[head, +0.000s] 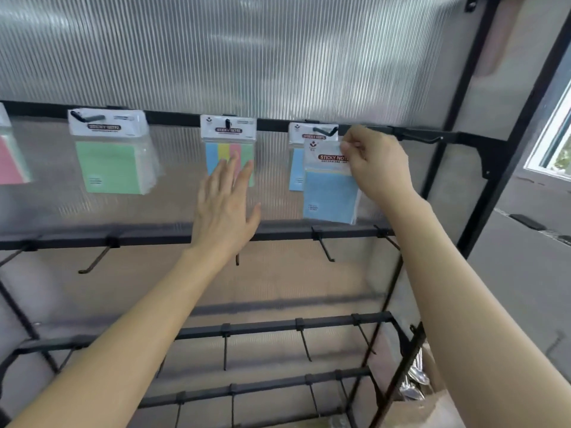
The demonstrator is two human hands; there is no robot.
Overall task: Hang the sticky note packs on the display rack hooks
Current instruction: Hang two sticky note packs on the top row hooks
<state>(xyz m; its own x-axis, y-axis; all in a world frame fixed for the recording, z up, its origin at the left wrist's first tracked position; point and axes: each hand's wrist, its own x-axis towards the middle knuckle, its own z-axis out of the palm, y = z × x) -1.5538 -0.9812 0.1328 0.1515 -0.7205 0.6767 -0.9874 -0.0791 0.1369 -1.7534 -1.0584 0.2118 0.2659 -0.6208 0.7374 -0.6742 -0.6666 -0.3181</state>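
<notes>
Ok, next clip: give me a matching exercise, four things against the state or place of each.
1 green pack
2 striped pack
3 front blue pack
4 left hand

A pinched at its top by the right hand
B open, fingers straight
C hanging from the top rail, fingers partly in front
D hanging from the top rail, nothing in front

Pairs: 1-D, 2-C, 3-A, 4-B

Background: ribbed translucent panel spanning the rear; grey wall at right, with 1 white-framed window admitting daylight, greenery beyond; brown cardboard box lower right
</notes>
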